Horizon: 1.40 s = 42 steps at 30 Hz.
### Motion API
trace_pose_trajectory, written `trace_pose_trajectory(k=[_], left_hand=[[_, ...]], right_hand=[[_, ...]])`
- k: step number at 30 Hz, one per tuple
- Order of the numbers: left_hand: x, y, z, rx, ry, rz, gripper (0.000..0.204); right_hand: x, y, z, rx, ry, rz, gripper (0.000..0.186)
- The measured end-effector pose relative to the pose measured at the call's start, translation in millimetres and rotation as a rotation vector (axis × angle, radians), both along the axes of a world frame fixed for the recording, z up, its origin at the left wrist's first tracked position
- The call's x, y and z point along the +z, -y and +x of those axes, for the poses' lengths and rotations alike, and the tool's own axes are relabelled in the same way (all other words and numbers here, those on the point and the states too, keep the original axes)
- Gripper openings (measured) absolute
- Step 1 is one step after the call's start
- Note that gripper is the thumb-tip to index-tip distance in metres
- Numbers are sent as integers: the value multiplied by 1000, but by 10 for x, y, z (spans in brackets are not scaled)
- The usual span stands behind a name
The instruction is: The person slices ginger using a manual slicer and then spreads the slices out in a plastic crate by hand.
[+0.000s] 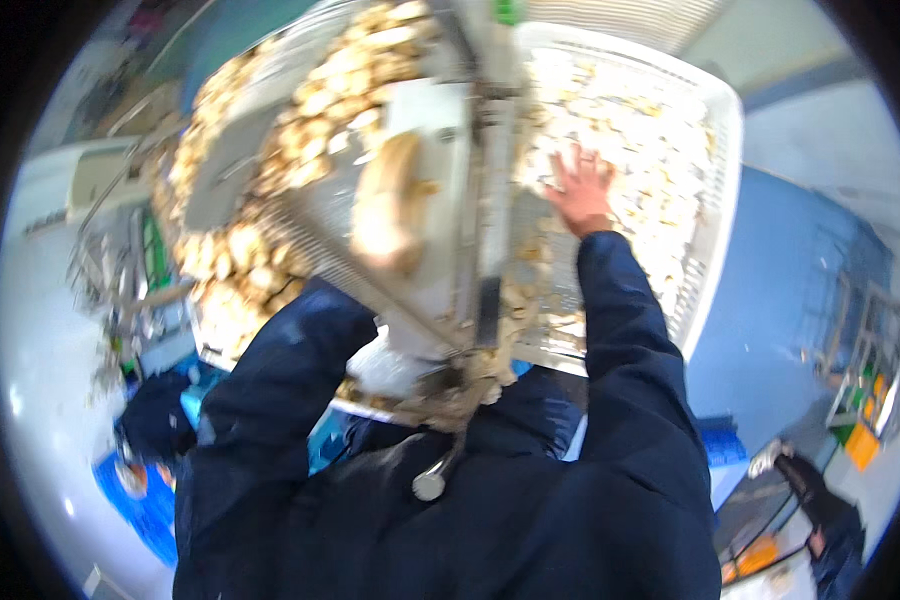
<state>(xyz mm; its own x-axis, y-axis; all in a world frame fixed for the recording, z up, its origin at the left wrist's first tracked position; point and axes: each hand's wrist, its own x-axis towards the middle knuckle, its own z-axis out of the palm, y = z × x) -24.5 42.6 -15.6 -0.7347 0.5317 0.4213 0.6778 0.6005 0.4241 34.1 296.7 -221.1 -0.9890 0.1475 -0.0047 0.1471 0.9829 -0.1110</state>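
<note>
My right hand rests palm down, fingers spread, on pale slices in a white perforated crate. It is open and grips nothing. To the left stands a metal machine frame with a pale plate. A blurred, long tan shape lies over the plate; I cannot tell whether it is my left hand or a piece of produce. My left sleeve ends at the frame's slanted ridged bar. Around the frame's left side are heaped many tan, lumpy pieces of produce, their kind unclear.
A grey plate stands amid the heap. Ridged metal sheeting lies beyond the crate. At the lower right is another person near an orange bin. A blue container sits on the floor at the lower left.
</note>
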Motion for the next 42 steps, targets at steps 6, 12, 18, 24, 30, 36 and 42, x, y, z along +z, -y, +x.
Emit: trace_pose_trajectory(k=[6, 12, 18, 24, 30, 36, 42], left_hand=[[-62, 4, -27, 11, 119, 39, 47], [48, 146, 123, 90, -25, 78, 49], [641, 966, 297, 158, -3, -540, 29], [412, 1608, -29, 76, 76, -939, 20], [-11, 1667, -385, 129, 129, -653, 24], [519, 600, 307, 49, 474, -258, 25], [539, 1435, 372, 25, 577, -25, 27]], right_hand=[[537, 52, 412, -256, -333, -165, 61], [2499, 1122, 1193, -309, -635, -1193, 36], [2935, 1875, 2167, -158, -889, -1423, 39], [3136, 2148, 2024, -166, -759, -1394, 30], [3308, 2264, 1765, -192, -535, -1546, 14], [3093, 2229, 1855, -278, -615, -1456, 12], [3022, 2207, 1860, -310, -602, -1437, 8]])
